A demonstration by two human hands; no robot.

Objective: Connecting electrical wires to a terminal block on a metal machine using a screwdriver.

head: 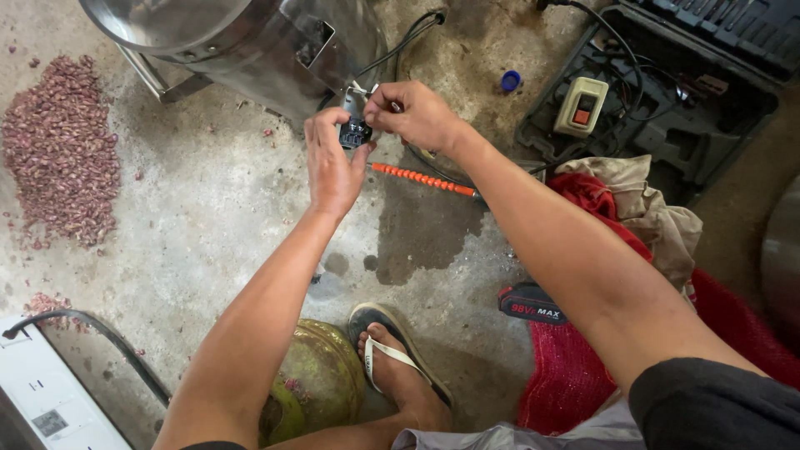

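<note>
Left hand fingers closed round small black switch block, held just near of steel machine edge. Right hand fingers pinched on block's top, wires there. Orange ribbed hose just right, below hands. Red husk pile far left; bare concrete floor between. Black tool case right.

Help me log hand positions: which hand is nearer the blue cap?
Right. The right hand is just left of the blue cap; the left hand, holding the black part, sits farther left and lower.
</note>
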